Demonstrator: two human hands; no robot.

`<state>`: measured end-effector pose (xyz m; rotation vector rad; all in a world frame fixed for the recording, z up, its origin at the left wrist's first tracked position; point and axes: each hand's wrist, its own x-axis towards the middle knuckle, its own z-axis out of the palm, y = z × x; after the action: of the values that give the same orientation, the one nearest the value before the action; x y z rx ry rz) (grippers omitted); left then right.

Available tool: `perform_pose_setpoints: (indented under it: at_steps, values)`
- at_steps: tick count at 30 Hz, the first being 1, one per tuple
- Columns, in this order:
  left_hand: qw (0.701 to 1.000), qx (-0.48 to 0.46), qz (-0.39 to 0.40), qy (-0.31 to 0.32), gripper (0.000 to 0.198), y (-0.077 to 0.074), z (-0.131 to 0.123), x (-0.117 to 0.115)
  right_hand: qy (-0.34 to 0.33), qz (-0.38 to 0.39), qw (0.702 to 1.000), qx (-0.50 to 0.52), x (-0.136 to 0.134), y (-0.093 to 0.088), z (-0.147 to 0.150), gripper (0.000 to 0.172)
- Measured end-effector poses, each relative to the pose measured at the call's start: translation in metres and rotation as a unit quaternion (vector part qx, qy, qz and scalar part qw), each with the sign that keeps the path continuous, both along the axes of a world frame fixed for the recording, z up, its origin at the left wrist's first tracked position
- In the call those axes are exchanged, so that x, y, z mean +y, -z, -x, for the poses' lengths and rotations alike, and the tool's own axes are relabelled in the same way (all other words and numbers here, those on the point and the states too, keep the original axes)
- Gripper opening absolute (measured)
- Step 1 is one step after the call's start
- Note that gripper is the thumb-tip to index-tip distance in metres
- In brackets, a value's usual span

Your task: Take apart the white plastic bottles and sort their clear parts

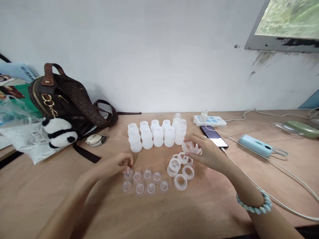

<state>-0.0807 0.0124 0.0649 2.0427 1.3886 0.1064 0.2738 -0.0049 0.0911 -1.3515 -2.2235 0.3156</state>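
Note:
My left hand [122, 163] has its fingers curled, thumb and fingertips at the rim of a clear bottle nipple [128, 174] in the back left of a group. Several more clear nipples, such as one at the front [140, 188], lie point up in two rough rows. My right hand [203, 149] bends its fingers around translucent screw rings [190, 147]; how many it grips is unclear. Below it, loose translucent rings [180, 182] lie flat, some overlapping. Behind stand frosted white bottles [158, 136] in two rows, with clear domed caps [183, 123] at their right end.
A brown backpack [67, 96] with a panda plush [59, 132] and a plastic bag [27, 139] stand left, near a beige mouse-like object [96, 140]. At right are a phone [214, 136], power strip [214, 120], blue power bank [255, 145], green item [302, 128] and white cables [249, 179].

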Motion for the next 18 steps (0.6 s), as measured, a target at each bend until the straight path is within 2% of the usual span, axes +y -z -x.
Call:
perform_pose_setpoints:
  at_steps: [4, 8, 14, 18]
  values:
    - [0.999, 0.047, 0.011, -0.003, 0.019, -0.004, -0.001, -0.001, -0.036, 0.099, 0.990, -0.090, -0.008, -0.008, 0.002, 0.025]
    - [0.998, 0.064, 0.004, -0.012, 0.022, -0.003, 0.002, 0.001, -0.086, 0.163, 0.973, -0.136, -0.010, -0.004, 0.008, 0.026]
    - [0.998, 0.061, -0.008, -0.026, 0.034, 0.001, 0.006, 0.002, -0.076, 0.145, 0.971, -0.174, -0.008, 0.004, 0.016, 0.042]
    - [0.998, 0.056, -0.010, -0.029, 0.037, -0.001, 0.004, 0.001, -0.058, 0.106, 0.980, -0.161, -0.008, 0.007, 0.014, 0.044]
